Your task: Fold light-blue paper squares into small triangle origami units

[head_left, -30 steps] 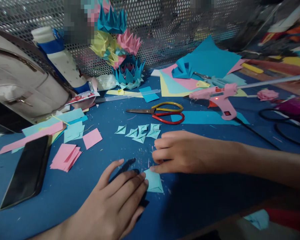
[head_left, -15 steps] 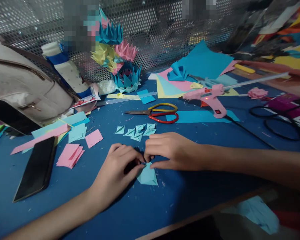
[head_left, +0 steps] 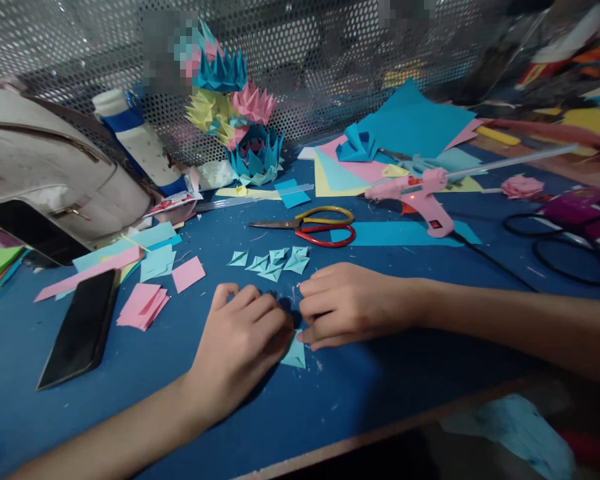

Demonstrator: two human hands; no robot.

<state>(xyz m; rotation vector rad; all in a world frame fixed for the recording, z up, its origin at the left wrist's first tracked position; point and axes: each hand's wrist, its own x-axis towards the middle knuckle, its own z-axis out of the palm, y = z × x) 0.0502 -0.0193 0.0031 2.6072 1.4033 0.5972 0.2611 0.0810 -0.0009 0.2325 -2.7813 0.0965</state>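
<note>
A small light-blue paper square point(head_left: 295, 352), creased and partly folded, lies on the blue table between my hands. My left hand point(head_left: 247, 333) is closed over its left side, fingers curled, hiding part of the paper. From the right, my right hand point(head_left: 347, 307) pinches at the paper's upper right edge with fingers bent. Just beyond my hands sit several small folded light-blue paper pieces point(head_left: 273, 260). Scissors point(head_left: 305, 225) with one yellow and one red handle lie behind those.
A pink glue gun point(head_left: 425, 193) rests on a blue paper strip at right. Pink paper squares point(head_left: 144, 307) and a black phone point(head_left: 83, 330) lie at left. Folded paper flowers point(head_left: 255, 155), a white-and-blue bottle point(head_left: 137, 140) and a pale bag point(head_left: 55, 167) stand at the back.
My left hand has closed further over the paper, and my right fingers have shifted slightly right. The paper looks smaller, with diagonal folds showing. The view has shifted slightly.
</note>
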